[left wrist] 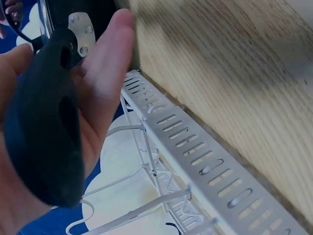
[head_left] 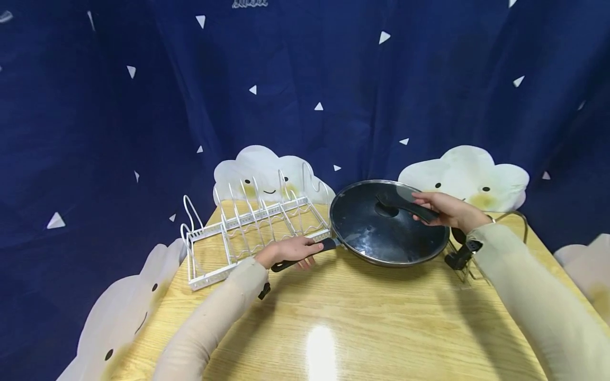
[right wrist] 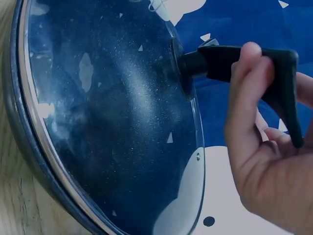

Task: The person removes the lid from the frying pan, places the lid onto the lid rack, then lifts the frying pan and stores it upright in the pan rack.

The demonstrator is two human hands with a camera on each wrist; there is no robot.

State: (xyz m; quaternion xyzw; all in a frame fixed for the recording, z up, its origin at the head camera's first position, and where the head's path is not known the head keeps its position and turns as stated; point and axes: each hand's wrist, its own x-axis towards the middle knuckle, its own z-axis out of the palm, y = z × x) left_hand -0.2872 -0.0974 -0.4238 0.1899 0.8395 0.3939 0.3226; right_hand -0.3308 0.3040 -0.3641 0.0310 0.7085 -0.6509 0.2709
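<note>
A dark wok point(right wrist: 34, 142) with a long black handle point(head_left: 329, 244) sits toward the back of the wooden table, covered by a glass lid point(head_left: 381, 238). My left hand point(head_left: 290, 250) holds the wok's handle, thumb on one side and fingers along the other, as the left wrist view shows point(left wrist: 46, 122). On top of the lid stands a black, slanting lid handle point(right wrist: 286, 83). My right hand point(head_left: 445, 207) grips this lid handle near its outer end, with fingers bent round it in the right wrist view. The lid lies over the wok, its metal rim along the wok's edge.
A white wire dish rack point(head_left: 214, 275) with upright dividers stands left of the wok, close behind my left hand. Under my right forearm is a thin metal wire stand point(head_left: 526, 227). White cloud-shaped panels point(head_left: 495, 182) line the table's back edge before a blue curtain point(head_left: 305, 63).
</note>
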